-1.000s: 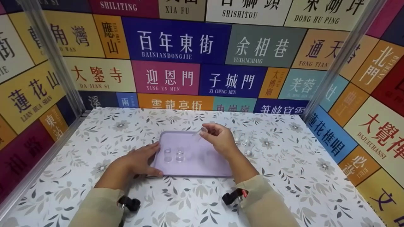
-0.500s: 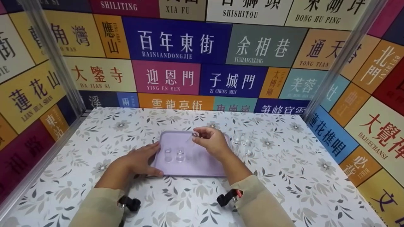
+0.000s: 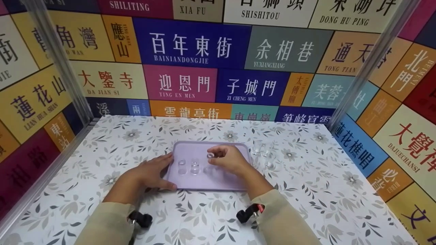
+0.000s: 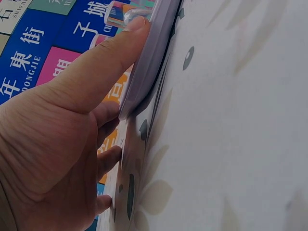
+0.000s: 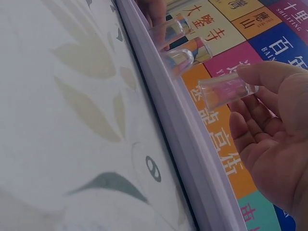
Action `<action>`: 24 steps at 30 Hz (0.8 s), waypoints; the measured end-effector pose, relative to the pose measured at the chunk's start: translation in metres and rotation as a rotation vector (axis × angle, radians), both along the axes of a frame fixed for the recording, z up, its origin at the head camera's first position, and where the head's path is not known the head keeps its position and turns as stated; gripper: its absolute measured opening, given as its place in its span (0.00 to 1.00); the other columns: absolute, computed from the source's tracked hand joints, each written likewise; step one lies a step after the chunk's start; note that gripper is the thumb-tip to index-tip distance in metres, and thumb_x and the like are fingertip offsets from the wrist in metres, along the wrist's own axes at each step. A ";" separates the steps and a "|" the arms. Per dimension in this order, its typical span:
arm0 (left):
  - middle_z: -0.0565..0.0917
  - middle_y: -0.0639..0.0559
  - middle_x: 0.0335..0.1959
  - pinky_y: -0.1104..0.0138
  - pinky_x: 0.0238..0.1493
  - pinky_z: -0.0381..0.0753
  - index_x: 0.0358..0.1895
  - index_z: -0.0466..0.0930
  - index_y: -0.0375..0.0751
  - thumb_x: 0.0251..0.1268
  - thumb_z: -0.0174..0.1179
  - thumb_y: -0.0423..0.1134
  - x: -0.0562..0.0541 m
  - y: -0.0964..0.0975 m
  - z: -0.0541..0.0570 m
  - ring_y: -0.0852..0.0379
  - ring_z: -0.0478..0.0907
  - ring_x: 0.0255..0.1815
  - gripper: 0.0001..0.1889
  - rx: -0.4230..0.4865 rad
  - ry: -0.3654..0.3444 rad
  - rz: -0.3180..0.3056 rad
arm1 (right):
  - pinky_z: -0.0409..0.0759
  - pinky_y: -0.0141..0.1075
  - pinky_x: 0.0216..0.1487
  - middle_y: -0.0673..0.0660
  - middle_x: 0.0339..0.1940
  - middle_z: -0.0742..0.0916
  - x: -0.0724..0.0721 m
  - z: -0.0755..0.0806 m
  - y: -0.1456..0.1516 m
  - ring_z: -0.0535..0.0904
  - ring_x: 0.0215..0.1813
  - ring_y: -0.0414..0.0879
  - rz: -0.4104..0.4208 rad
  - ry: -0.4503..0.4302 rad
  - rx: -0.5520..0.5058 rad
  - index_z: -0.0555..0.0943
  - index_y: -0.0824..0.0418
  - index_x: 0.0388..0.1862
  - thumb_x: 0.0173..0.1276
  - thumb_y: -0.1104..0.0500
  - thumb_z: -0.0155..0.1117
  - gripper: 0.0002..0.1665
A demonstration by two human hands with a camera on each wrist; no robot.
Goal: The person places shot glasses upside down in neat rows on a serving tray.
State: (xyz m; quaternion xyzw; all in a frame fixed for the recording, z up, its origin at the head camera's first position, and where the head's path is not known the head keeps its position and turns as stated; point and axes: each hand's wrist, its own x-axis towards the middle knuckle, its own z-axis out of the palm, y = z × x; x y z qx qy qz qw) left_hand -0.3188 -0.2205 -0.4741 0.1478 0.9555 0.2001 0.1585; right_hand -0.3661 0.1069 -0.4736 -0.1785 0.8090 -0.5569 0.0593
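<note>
A pale purple tray [image 3: 211, 185] lies on the table. Two small clear shot glasses [image 3: 182, 167] [image 3: 195, 166] stand side by side on its left half. My left hand [image 3: 151, 172] rests against the tray's left side with fingers spread; in the left wrist view its thumb [image 4: 110, 60] lies over the rim. With thumb and fingertips, my right hand [image 3: 230, 159] pinches another shot glass [image 5: 226, 91] over the tray, to the right of the standing pair. Whether that glass touches the tray I cannot tell.
Several more clear glasses [image 3: 269, 158] stand close together on the table, just right of the tray. A white floral cloth [image 3: 190, 217] covers the table. Panels with printed signs [image 3: 190, 44] enclose the back and both sides.
My right hand has brought the pinched glass leftward, then toward me and lower over the tray. The left hand and the two standing glasses have stayed in place.
</note>
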 end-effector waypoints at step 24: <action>0.45 0.57 0.92 0.32 0.88 0.36 0.89 0.46 0.56 0.47 0.75 0.77 0.000 0.001 0.001 0.39 0.41 0.92 0.69 0.012 -0.018 0.023 | 0.88 0.32 0.45 0.58 0.54 0.91 0.002 -0.006 0.000 0.86 0.49 0.45 0.051 -0.064 0.012 0.86 0.63 0.63 0.63 0.59 0.81 0.29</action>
